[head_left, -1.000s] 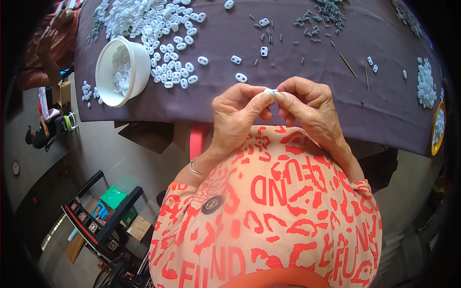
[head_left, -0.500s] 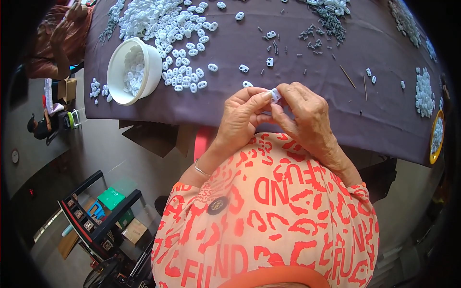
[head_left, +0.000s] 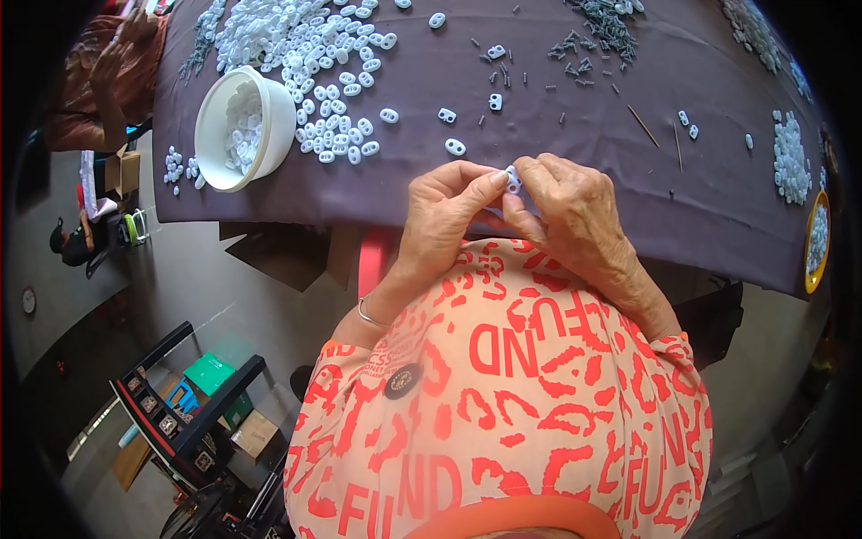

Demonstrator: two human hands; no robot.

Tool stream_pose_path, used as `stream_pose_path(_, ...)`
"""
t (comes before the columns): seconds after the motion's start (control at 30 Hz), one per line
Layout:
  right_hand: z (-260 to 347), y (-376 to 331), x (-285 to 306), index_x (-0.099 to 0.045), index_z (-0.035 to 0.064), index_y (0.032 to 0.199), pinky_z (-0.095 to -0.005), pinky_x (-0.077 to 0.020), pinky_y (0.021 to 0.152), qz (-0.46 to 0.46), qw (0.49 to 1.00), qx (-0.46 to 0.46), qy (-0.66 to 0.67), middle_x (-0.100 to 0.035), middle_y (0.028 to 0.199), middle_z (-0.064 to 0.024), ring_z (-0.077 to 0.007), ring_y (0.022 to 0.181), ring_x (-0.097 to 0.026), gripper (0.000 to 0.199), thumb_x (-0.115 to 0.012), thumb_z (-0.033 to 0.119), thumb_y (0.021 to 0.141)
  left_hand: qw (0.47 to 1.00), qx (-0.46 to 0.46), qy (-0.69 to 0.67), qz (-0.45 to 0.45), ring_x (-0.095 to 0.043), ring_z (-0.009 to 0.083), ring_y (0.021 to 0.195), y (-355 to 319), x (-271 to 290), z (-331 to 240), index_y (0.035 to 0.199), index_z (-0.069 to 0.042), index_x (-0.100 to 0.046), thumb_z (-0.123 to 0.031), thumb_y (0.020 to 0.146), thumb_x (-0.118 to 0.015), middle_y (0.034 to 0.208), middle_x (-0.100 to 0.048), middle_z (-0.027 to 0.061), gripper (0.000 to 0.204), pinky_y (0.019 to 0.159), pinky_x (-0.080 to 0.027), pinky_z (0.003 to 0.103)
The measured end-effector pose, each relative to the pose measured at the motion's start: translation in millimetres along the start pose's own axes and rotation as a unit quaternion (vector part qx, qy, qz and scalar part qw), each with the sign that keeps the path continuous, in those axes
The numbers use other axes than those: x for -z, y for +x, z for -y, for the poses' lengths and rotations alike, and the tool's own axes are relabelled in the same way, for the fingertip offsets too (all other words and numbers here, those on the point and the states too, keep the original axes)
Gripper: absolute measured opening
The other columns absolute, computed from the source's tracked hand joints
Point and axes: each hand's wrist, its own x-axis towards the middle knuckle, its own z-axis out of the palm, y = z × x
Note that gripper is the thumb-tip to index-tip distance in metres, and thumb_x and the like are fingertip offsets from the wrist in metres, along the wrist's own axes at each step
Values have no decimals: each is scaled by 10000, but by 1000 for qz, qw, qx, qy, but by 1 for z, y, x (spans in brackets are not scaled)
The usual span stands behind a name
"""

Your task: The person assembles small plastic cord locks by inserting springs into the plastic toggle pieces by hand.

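Head camera view, looking down over a peach shirt with red markings: a small white piece [head_left: 513, 181] with dark holes is held up between two bare hands, over the near edge of a table. The left hand [head_left: 452, 205] pinches it between thumb and forefinger. The right hand [head_left: 575, 205] has its bent fingers at the piece's other side; how firmly they grip, I cannot tell, as its fingertips are partly hidden.

The piece looks like smooth, hard plastic, so it is probably very light, stiff, a little slippery and not easily broken. A pinch on its outer rim, clear of the holes, seems the best hold.

A dark, slightly creased tablecloth [head_left: 395, 193] covers the table. On it, at the left, stand a white tub [head_left: 279, 126] partly filled with whitish pieces and, beyond it, a large heap of white pieces [head_left: 269, 40]. Farther right lie small grey pins [head_left: 609, 31], two thin sticks [head_left: 643, 127] and a yellow dish [head_left: 812, 281] at the rim.

Below the table, a grey floor [head_left: 242, 314] holds cardboard boxes [head_left: 255, 435]. Another person's arm [head_left: 109, 99] shows at upper left.
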Motion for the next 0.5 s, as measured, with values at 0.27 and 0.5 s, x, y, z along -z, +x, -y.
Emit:
stream_pose_path(0.27, -4, -3, -7, -501, 17, 717, -343, -425, 452, -15, 995, 58, 77, -501, 586, -95, -247, 494, -528, 101, -586, 70, 729, 1000, -13, 13, 4, -623, 126, 718, -8, 3, 4, 918, 50, -612, -102, 867, -578, 815, -643, 100, 163, 647, -533, 246)
stream_pose_path(0.5, -1, -2, -11, -489, 17, 714, -332, -420, 446, -37, 991, 86, 95, -475, 571, -83, -233, 481, -506, 101, -586, 44, 720, 999, -35, 26, -14, -618, 113, 720, -11, 5, 8, 921, 49, -614, -82, 862, -584, 822, -646, 92, 146, 656, -520, 228)
